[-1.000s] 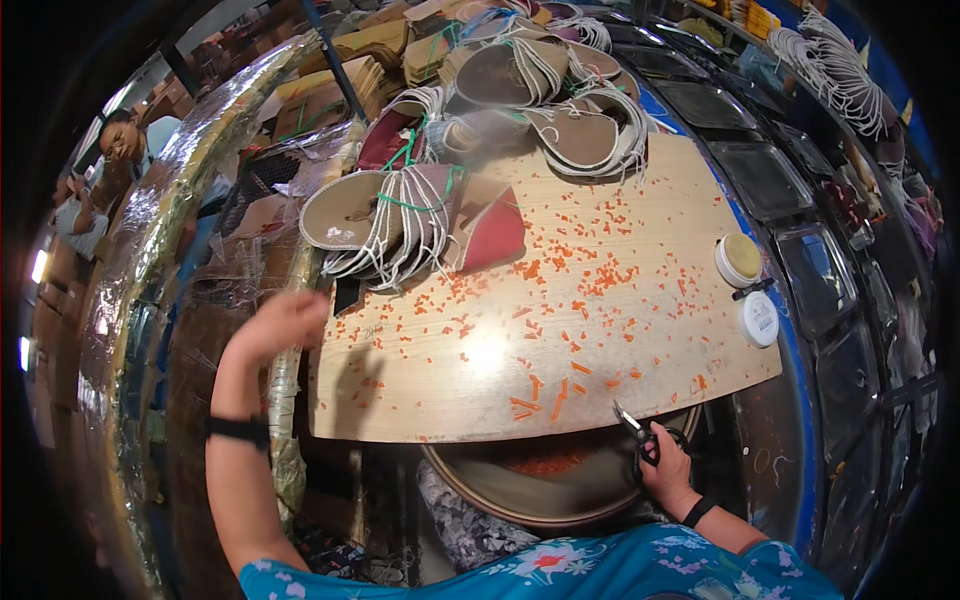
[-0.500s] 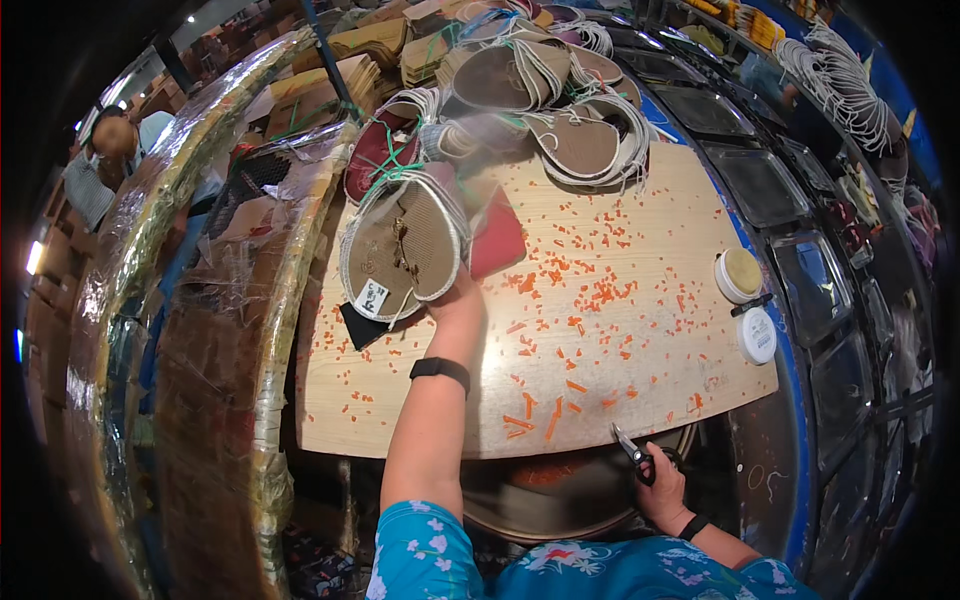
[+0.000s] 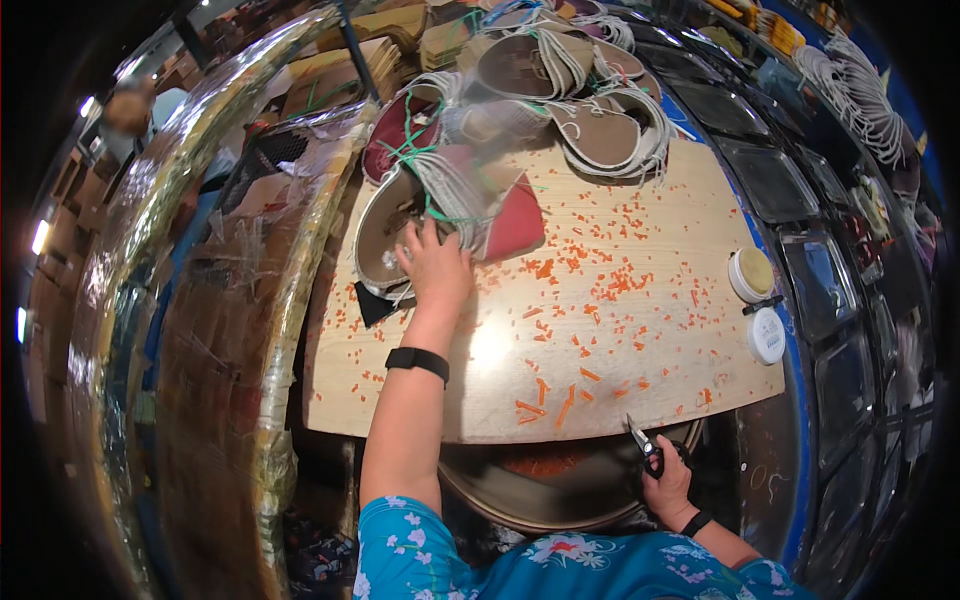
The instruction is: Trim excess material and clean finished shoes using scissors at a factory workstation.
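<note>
- At the far left of the counter (image 3: pixel 600 370), a bundle of shoe soles (image 3: pixel 425 205) tied with green cord lies flat; the left hand (image 3: pixel 435 270) rests on it, fingers spread, gripping nothing.
- Step judged: taking up the bundle. Next move calls for closing the fingers round its edge.
- Right hand (image 3: pixel 668 478), at the near edge, is closed round one pair of snips (image 3: pixel 643 443).
- Two round tins (image 3: pixel 752 275) stand right.
- Orange clippings (image 3: pixel 560 390) litter the board, too many to count.
</note>
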Available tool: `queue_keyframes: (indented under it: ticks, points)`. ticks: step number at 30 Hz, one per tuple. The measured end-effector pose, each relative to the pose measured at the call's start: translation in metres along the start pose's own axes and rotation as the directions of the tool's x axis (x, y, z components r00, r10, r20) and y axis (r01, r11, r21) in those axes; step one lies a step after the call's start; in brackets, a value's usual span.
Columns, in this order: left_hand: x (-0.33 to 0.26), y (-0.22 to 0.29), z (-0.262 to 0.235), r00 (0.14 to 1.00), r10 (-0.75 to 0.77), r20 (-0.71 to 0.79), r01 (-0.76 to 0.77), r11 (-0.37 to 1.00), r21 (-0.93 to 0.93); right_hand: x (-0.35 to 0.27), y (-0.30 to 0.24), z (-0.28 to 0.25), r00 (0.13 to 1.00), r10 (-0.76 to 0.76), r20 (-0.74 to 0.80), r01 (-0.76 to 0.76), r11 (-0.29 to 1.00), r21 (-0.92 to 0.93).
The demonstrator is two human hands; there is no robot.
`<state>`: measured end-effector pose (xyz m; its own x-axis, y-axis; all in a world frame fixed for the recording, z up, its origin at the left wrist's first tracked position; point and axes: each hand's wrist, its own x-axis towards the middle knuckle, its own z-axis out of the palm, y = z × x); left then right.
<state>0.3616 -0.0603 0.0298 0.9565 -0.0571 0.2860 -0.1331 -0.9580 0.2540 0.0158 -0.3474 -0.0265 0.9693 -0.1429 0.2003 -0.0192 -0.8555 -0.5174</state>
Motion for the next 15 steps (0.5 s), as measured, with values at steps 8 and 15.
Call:
queue_keyframes:
  ticks: [8,15]
  points:
    - [0.016,0.029,-0.001,0.977,0.083,0.196,-0.182,0.805,0.565,-0.001,-0.007,-0.001,0.999,0.04,0.01,-0.04,0.999,0.012]
    - [0.008,0.034,0.008,0.971,0.101,0.217,-0.22,0.738,0.638,0.001,-0.013,0.0,0.993,0.095,0.065,-0.095,0.995,0.002]
